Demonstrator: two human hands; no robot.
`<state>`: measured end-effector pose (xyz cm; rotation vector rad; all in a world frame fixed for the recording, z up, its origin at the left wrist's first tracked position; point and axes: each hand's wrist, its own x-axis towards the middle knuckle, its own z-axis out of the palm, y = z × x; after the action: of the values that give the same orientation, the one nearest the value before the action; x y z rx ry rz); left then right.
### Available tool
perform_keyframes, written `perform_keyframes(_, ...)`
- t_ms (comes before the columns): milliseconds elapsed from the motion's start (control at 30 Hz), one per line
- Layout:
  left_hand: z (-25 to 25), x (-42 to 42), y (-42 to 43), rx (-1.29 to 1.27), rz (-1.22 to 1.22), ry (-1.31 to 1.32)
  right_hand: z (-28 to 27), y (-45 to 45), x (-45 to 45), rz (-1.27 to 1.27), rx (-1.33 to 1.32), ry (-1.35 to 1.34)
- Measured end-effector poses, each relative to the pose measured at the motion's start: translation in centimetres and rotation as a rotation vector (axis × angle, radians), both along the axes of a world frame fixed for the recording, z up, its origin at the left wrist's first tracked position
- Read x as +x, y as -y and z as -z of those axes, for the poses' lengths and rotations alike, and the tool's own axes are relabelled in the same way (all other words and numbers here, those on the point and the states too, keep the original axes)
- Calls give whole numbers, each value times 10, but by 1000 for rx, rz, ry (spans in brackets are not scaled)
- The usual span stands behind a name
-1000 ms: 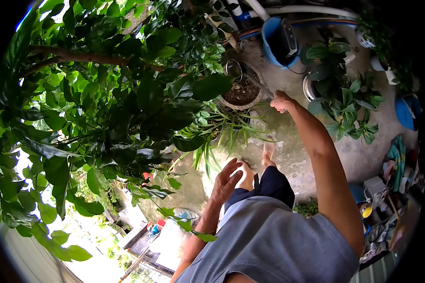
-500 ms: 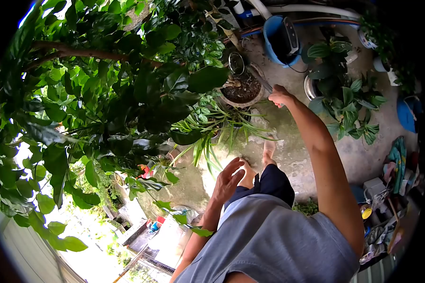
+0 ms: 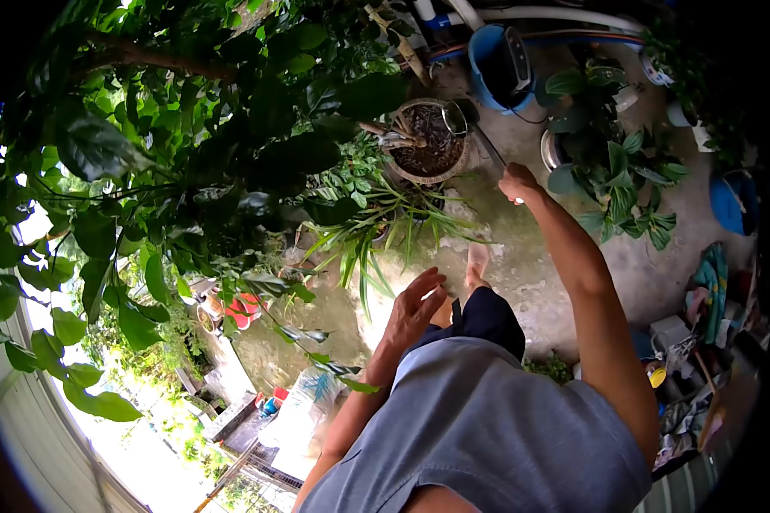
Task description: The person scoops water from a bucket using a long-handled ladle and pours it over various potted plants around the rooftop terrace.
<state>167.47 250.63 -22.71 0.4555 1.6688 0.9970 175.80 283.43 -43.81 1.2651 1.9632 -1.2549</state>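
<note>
My right hand point(image 3: 520, 184) is closed around the handle end of a long metal ladle point(image 3: 490, 149). Its round bowl, dark inside, hangs over the right rim of a stone-like planter point(image 3: 426, 179) that holds soil and a thick woody stem point(image 3: 393, 135). From this angle I cannot tell whether the ladle touches the rim. My left hand point(image 3: 415, 312) is held in front of my body with its fingers apart and nothing in them. Long strappy leaves point(image 3: 372, 248) grow just beyond it.
A blue bucket point(image 3: 481, 53) with a dark device at its rim stands behind the planter. Leafy potted plants point(image 3: 620, 184) are at right, near another blue bucket point(image 3: 733, 205). Tree branches point(image 3: 171, 145) crowd the left. Piled household items point(image 3: 672, 376) lie at lower right.
The ladle's bowl has moved from above the soil to the planter's right rim, with my right hand shifting slightly right. My left hand stays raised and empty. The camera view has shifted a little.
</note>
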Motion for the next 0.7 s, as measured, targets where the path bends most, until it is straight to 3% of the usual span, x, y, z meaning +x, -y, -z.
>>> perform_keyframes(300, -7, 8, 17, -1, 24, -12, -11, 57, 24, -79, 133, 74)
perform_keyframes(400, -8, 12, 26, 5, -8, 16, -7, 75, 25, -97, 61, 32)
perform_keyframes(533, -11, 17, 36, -2, -18, -6, 14, 100, 18, -329, 55, -76)
perform_keyframes(700, -19, 23, 51, -16, -59, -2, 14, 125, 2, -192, -35, -86)
